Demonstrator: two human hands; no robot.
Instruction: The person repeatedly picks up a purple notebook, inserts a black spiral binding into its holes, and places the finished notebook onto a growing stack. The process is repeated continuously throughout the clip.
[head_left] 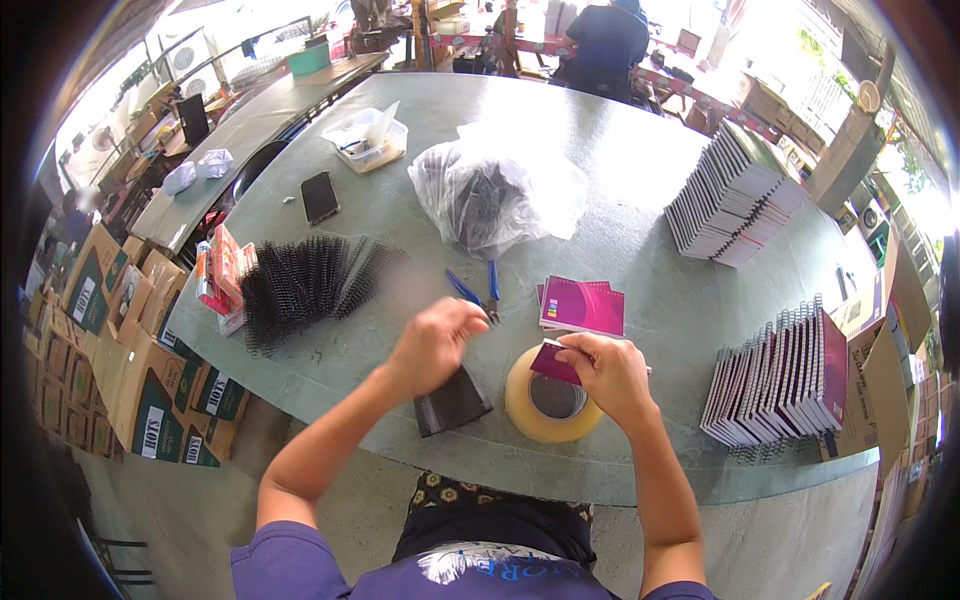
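Note:
My right hand (612, 375) grips a small purple notebook (553, 362) by its edge, above a large roll of yellowish tape (522, 405). My left hand (435, 345) is held over the table with its fingers curled together; anything in them is too small or hidden to make out. Just beyond its fingertips lie blue-handled pliers (476, 290). Below that hand sits a dark block-like holder (455, 405). Several purple notebooks (585, 306) lie stacked beyond my right hand. To the left is a heap of black spiral binding coils (310, 285).
A clear plastic bag (500, 195) with dark contents lies mid-table. Spiral-bound notebooks stand in a tall stack (735, 195) and a near row (775, 385) at right. Farther left are a phone (320, 198) and a plastic tub (365, 140). A person (607, 45) sits beyond the table.

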